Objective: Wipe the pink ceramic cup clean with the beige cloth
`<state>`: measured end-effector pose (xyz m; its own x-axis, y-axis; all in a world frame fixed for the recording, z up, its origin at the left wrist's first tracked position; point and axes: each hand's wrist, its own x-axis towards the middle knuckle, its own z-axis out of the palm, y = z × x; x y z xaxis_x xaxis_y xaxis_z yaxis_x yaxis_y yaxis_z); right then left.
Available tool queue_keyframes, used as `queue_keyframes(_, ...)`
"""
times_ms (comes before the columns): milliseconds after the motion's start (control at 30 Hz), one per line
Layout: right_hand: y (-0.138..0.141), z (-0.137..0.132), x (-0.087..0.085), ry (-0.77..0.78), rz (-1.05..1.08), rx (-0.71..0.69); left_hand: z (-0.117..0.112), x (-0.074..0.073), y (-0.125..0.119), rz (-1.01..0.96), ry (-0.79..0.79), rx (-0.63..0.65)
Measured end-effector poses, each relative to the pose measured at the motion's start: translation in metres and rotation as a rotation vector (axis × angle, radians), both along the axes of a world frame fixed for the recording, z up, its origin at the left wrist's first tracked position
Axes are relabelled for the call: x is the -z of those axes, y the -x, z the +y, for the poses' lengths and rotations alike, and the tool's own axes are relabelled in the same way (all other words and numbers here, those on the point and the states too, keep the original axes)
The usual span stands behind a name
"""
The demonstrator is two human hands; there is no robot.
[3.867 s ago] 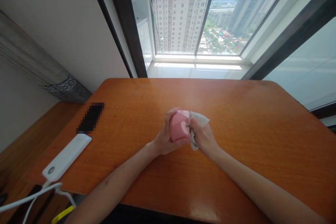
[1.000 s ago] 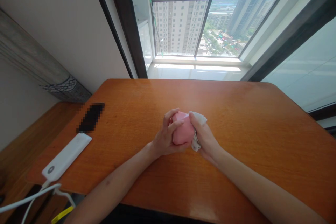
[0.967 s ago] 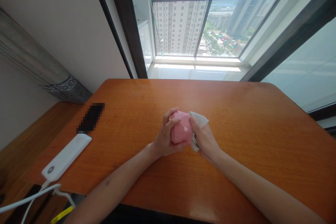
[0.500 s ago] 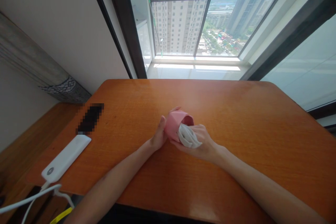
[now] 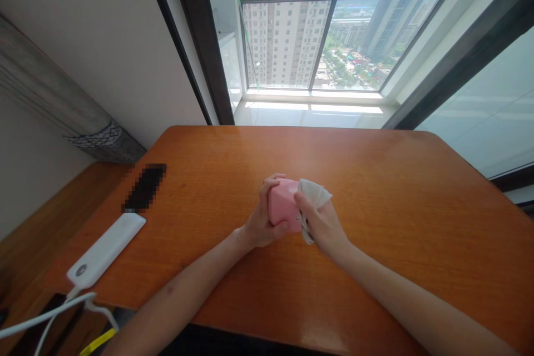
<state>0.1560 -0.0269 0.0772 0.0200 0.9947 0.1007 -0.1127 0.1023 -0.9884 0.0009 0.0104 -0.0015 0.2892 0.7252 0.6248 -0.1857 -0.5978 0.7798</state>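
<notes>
**Item 1:** pink faceted object (image 5: 282,206), material not identifiable. Location: near the middle of the orange wooden table (image 5: 387,245), between both hands. Contact with the tabletop not discernible.

**Item 2:** left hand (image 5: 263,216). Fingers curled and close together, wrapped around the left and far sides of the pink faceted object.

**Item 3:** right hand (image 5: 322,225). Fingers pressed together, pinching the white crumpled cloth (image 5: 314,191) against the right side of the pink faceted object. Upper part of the cloth bunched beyond the fingertips; narrow fold (image 5: 307,235) hanging at the near side.

**Surroundings, left part of tabletop:** white power bank (image 5: 106,250), lying at an angle near the left edge; white cable (image 5: 44,315), running from its near end past the table edge. Pixelated dark rectangular object (image 5: 145,188), just beyond the power bank, detail obscured.

**Below the near-left corner:** yellow strap (image 5: 98,342), partly in view.

**Beyond the far edge:** dark-framed window (image 5: 342,44), with high-rise apartment towers outside.

**Far left:** grey cylindrical roll (image 5: 54,97), with a dark lattice band, against a pale wall.
</notes>
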Motion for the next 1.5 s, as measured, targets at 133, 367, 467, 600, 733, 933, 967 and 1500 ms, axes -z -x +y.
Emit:
queue_keyframes(133, -0.006, -0.001, 0.014, -0.46, -0.463, -0.119, -0.004, -0.014, 0.0, -0.256, 0.612, 0.341)
queue_keyframes(367, -0.01, 0.002, 0.024, -0.874, -0.814, -0.12, 0.002, -0.028, 0.006, -0.285, 0.921, 0.442)
queue_keyframes(467, -0.008, 0.002, 0.014, -0.568, -0.547, -0.018, 0.0, -0.021, 0.004, -0.271, 0.769, 0.348)
queue_keyframes(600, -0.006, 0.008, -0.002, -0.001, -0.022, 0.031, 0.002, -0.006, 0.006, -0.023, 0.191, 0.127)
queue_keyframes(733, -0.002, 0.012, -0.003, 0.302, 0.41, 0.004, 0.012, 0.0, 0.01, 0.252, -0.242, -0.023)
queue_keyframes(933, 0.003, 0.001, 0.008, 0.133, 0.184, -0.019, 0.005, -0.005, 0.007, 0.112, -0.181, -0.058)
queue_keyframes(967, 0.003, -0.001, 0.009, 0.034, 0.054, -0.04, 0.001, -0.007, 0.006, 0.038, -0.074, -0.022)
queue_keyframes(1500, -0.01, 0.01, 0.012, -0.285, -0.341, -0.01, -0.001, -0.016, 0.003, -0.199, 0.45, 0.139)
